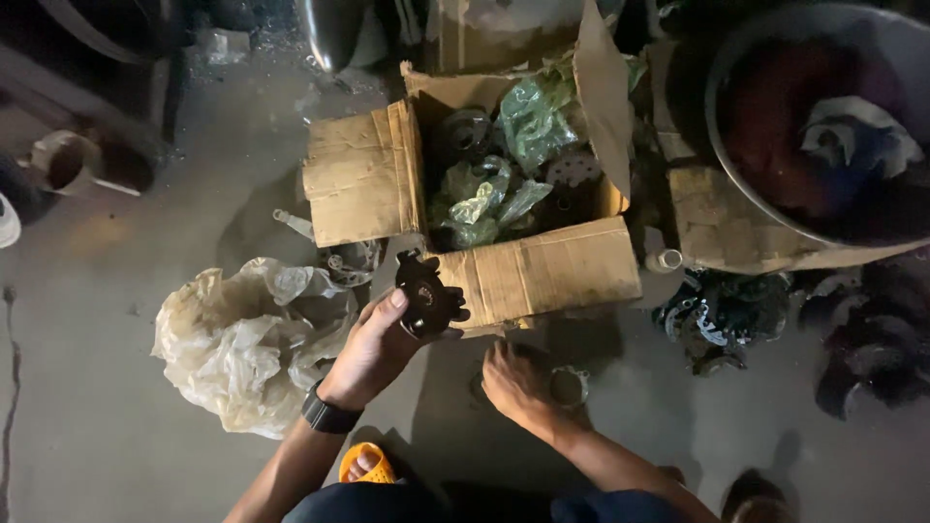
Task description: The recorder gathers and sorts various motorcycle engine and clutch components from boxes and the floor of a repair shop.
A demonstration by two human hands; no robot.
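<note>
Left hand (373,351) gripping dark toothed metal part (426,295), raised beside open cardboard box (542,271). Right hand (511,380) low over floor (107,426), fingers curled near metal ring (570,385); grip unclear. Crumpled plastic bag (247,339) left.

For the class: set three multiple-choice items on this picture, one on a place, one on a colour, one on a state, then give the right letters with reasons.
1. Where is the crumpled plastic bag?
A. inside the box
B. on the floor beside the left hand
C. in the round tub

2. What colour is the sandal?
A. orange
B. blue
C. white

3. How is the cardboard box?
A. taped shut
B. flattened
C. open, flaps spread

Answers: 1 B, it lies on the floor left of the hand holding the dark toothed part. 2 A, it shows orange. 3 C, green wrapping shows inside.
</note>
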